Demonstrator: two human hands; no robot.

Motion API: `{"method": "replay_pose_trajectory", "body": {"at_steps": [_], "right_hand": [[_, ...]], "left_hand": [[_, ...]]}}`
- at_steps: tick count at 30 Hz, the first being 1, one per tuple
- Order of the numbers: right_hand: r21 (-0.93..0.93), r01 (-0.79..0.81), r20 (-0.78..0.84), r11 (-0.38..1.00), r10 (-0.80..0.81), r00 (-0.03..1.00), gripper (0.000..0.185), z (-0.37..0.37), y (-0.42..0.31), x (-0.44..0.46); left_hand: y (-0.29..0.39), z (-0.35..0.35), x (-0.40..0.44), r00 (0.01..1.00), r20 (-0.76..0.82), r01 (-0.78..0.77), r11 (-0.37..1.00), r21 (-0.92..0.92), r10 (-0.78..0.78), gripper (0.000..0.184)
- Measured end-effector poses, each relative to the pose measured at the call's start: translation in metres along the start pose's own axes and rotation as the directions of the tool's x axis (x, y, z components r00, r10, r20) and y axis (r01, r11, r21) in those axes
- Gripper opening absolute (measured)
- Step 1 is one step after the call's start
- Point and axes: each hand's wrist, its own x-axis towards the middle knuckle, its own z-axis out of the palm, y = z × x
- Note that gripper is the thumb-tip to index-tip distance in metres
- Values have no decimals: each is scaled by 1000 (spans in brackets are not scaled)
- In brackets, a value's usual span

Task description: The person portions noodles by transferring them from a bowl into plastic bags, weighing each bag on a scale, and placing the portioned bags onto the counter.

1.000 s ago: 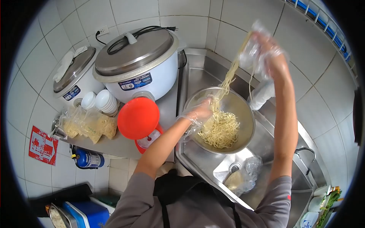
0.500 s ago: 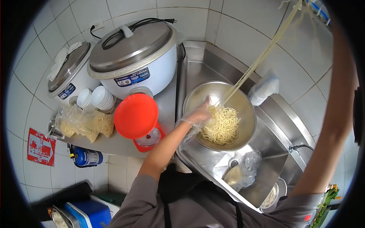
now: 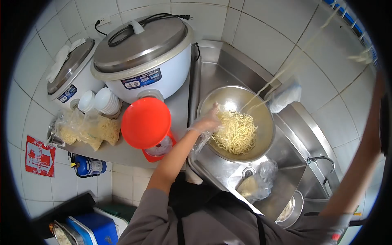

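Note:
A large steel mixing bowl [image 3: 265,141] rests over the sink with a heap of pale yellow noodles [image 3: 237,134] in it. At the heap's left side is my left hand [image 3: 209,119], in a clear plastic glove, its fingers closed on the noodles and partly hidden among them. My right arm [image 3: 363,163] reaches up along the right side; its hand is lost beyond the dark edge of the view. A few long noodle strands [image 3: 281,73] stretch from the bowl toward the top right, blurred. Near the raised forearm hangs a small blurred noodle clump [image 3: 361,58].
Left of the sink [image 3: 218,67] stand a red kitchen scale [image 3: 146,122], bagged noodles [image 3: 90,130], stacked white bowls [image 3: 108,103] and two rice cookers [image 3: 143,67]. A plastic bag [image 3: 261,181] lies by the drain. The faucet [image 3: 320,159] is at the right.
The thick bundle of stretched noodles has thinned to a few strands. My right arm has swung outward to the right. My left hand has shifted slightly left.

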Motion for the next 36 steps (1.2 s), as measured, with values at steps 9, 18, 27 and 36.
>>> {"method": "replay_pose_trajectory", "body": {"at_steps": [9,18,27,36], "right_hand": [[55,171,441,984,-178,879,23,209,21,-248],[511,-859,857,35,52,512,95,175,-25,-288],[534,-780,839,-327,315,443,94,231,-66,-337],[657,-666,751,-355,388,534,85,230,-79,-326]], "left_hand": [[17,-18,-13,999,11,-43,993,112,42,95],[18,-5,-12,997,-33,-57,953,297,70,92],[95,29,-80,915,120,-384,736,557,386,54],[51,84,-83,735,299,-677,627,386,609,11]]}}
